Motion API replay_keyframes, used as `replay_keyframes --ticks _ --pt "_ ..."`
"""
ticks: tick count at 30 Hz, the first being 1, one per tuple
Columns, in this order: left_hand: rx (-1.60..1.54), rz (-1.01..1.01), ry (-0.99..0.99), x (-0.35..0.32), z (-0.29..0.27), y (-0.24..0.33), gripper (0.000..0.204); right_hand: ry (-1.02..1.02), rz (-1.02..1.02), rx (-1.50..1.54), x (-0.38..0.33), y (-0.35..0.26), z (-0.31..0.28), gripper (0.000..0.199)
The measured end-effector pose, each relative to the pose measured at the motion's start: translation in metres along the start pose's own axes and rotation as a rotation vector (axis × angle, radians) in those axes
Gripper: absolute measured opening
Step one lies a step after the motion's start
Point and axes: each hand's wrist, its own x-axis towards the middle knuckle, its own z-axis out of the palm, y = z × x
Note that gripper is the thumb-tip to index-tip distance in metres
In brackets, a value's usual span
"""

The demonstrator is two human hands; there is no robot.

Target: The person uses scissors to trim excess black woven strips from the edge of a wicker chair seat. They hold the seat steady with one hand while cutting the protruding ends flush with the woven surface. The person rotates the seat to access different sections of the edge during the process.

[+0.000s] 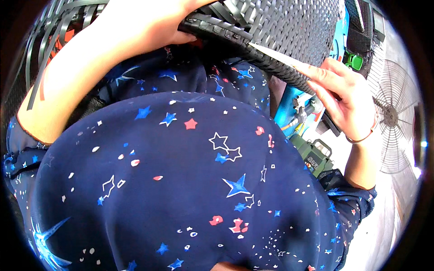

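Note:
A black woven wicker piece [289,34] with a thick wrapped edge lies across my lap at the top of the view. My left hand [174,20] grips that edge at the upper middle, thumb below and fingers over the top, partly cut off by the frame. In my right hand [343,92], pinched between thumb and fingers, is a long, thin, pale pointed tool [278,56]. Its tip touches the wrapped edge, to the right of my left hand. Whether it is metal or plastic I cannot tell.
Loose black flat strips [40,58] hang at the upper left, beside my left forearm. On the right are a green box with a handle [314,156], a bright green object [354,61], blue material [285,108] and a round wire fan guard [391,116].

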Motion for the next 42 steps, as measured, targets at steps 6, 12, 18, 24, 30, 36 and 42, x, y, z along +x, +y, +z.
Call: replay_keyframes --ticks 6,12,18,24,30,36,42 --pt "-0.02 0.041 0.019 0.006 0.003 -0.002 0.077 -0.004 0.001 0.022 -0.002 0.0 -0.001 0.029" --pt "0.005 0.016 -0.014 0.006 0.006 -0.001 0.077 -0.021 0.012 -0.02 0.0 -0.003 -0.001 0.028" --pt "-0.069 0.006 0.001 0.003 0.014 0.003 0.078 -0.08 0.05 -0.101 -0.003 -0.018 -0.004 0.038" --pt "-0.072 0.006 -0.006 0.005 0.02 0.006 0.079 -0.096 0.056 -0.128 -0.005 -0.016 0.001 0.038" --pt "-0.072 0.006 0.002 0.005 0.023 0.006 0.078 -0.088 0.065 -0.161 -0.005 -0.016 0.005 0.038" --pt "-0.074 0.023 0.004 0.009 0.028 0.002 0.078 -0.057 0.105 -0.259 -0.006 -0.024 0.02 0.04" --pt "-0.117 0.041 -0.019 0.008 0.032 -0.001 0.078 -0.064 0.065 -0.238 0.006 -0.022 0.018 0.035"
